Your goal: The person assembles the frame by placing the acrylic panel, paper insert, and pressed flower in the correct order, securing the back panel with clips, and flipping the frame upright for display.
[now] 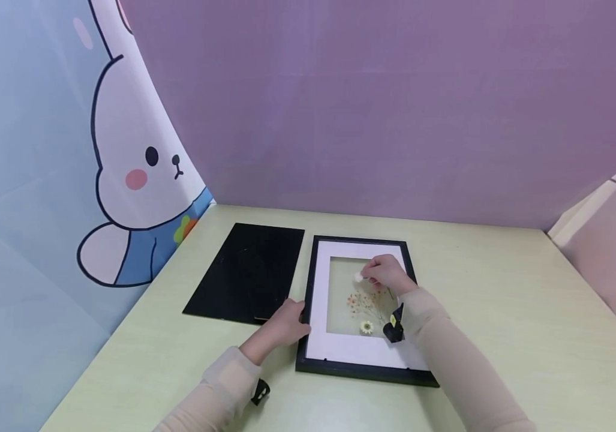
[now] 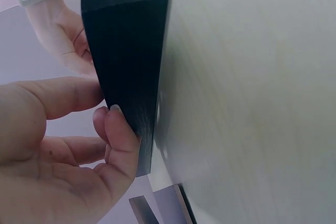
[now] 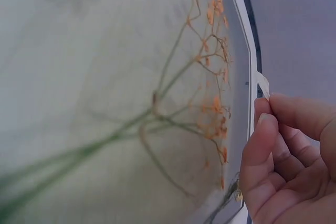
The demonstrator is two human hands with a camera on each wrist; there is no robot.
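A black picture frame (image 1: 318,363) with a white mat (image 1: 364,349) lies on the table, and a see-through panel fills the mat's window. My left hand (image 1: 288,323) grips the left side of the frame, its thumb and fingers at the black edge (image 2: 126,51). Over the window's upper part, my right hand (image 1: 388,273) pinches a small white petal (image 3: 264,85) between thumb and fingertips. Below it, a spray of dried orange flowers (image 3: 216,111) on thin green stems lies in the window. A white daisy-like flower (image 1: 366,327) with a yellow centre sits near the window's lower edge.
Left of the frame lies a flat black board (image 1: 221,288), with a smaller dark piece (image 1: 267,282) on it. The pale wooden table (image 1: 502,300) ends at a purple backdrop (image 1: 367,120). A printed cartoon rabbit panel (image 1: 140,156) stands on the left.
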